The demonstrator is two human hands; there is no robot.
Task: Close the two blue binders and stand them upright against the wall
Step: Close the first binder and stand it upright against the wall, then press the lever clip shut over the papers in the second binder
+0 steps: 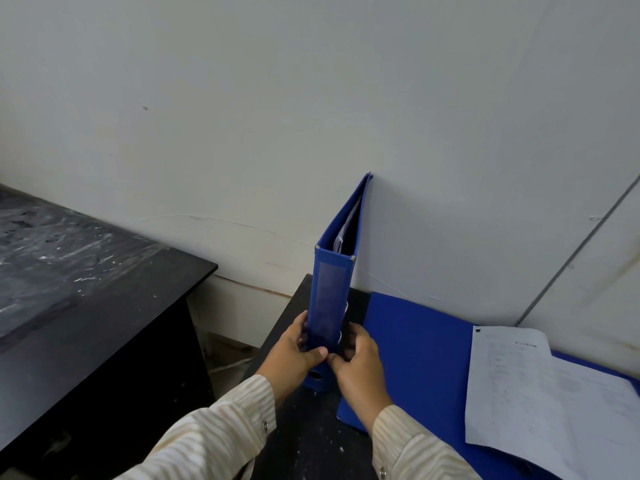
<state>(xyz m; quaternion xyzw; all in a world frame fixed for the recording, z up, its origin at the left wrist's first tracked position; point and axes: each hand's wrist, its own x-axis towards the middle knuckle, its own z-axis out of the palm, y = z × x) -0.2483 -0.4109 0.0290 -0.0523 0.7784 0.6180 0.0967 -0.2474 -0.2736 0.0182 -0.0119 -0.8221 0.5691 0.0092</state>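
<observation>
A closed blue binder [330, 292] stands upright on the black table [294, 441], its spine toward me and its far top corner touching the white wall [311, 98]. My left hand [294, 351] grips the lower left side of the spine, and my right hand [356, 358] grips the lower right side. A second blue binder [415, 358] lies open and flat on the table to the right, with white printed sheets [540, 400] spread on it.
A second black table [86, 271] with a scuffed, whitish top stands to the left, with a gap of floor and cables [228, 355] between the two tables. A thin grey conduit [575, 254] runs diagonally down the wall at right.
</observation>
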